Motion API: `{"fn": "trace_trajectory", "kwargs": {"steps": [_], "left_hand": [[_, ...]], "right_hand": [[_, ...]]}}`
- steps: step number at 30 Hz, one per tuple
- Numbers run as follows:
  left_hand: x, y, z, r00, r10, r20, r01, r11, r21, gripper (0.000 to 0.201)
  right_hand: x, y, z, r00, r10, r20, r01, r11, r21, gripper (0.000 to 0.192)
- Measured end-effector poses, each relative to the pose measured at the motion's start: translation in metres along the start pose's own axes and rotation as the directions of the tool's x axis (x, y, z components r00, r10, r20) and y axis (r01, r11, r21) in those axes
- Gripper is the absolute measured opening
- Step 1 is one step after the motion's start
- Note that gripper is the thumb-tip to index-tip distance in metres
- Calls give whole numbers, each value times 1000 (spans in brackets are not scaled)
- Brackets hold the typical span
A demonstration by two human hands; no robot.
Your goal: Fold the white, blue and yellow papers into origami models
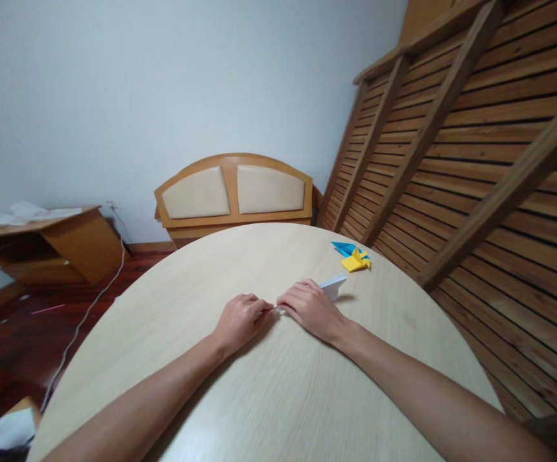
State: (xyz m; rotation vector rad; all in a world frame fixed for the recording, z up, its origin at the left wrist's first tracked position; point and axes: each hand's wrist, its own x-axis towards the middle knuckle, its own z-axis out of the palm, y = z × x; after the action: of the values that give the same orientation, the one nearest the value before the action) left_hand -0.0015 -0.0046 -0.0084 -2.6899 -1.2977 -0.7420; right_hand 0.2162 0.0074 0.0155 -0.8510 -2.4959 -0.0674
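Observation:
A piece of folded white paper [334,286] is held low over the round table, its wide end sticking out to the right past my right hand [307,308]. The fingers of that hand are closed over the paper's middle and hide most of it. At the paper's narrow left tip, my left hand [244,321] pinches with thumb and fingertips. Both hands are close together near the table's middle. Beyond them, to the right, lie a yellow folded-paper figure [354,261] and a blue folded-paper figure [344,248], which touch or overlap.
The pale round table [187,398] fills the foreground. Behind it stands a wooden headboard [233,186] with cream panels. Slatted wood [452,167] leans along the right side. At left are a low cabinet [81,247] with white sheets on top and a cable [86,321] on the floor.

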Motion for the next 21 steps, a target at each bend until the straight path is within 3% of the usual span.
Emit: {"fn": "trace_trajectory", "kwargs": {"steps": [10,14,21], "left_hand": [[0,-2,-11,988,-149,36,152,986,-69,24],[0,6,-13,987,-160,34,163,967,-196,36],[1,9,-6,961,-254,106,272,940,-207,21]], "right_hand": [[-4,18,-17,995,96,-9,-96,995,-18,16],[-3,14,-13,998,60,11,-60,998,21,18],[0,5,1,1000,-12,19,11,999,37,13]]}}
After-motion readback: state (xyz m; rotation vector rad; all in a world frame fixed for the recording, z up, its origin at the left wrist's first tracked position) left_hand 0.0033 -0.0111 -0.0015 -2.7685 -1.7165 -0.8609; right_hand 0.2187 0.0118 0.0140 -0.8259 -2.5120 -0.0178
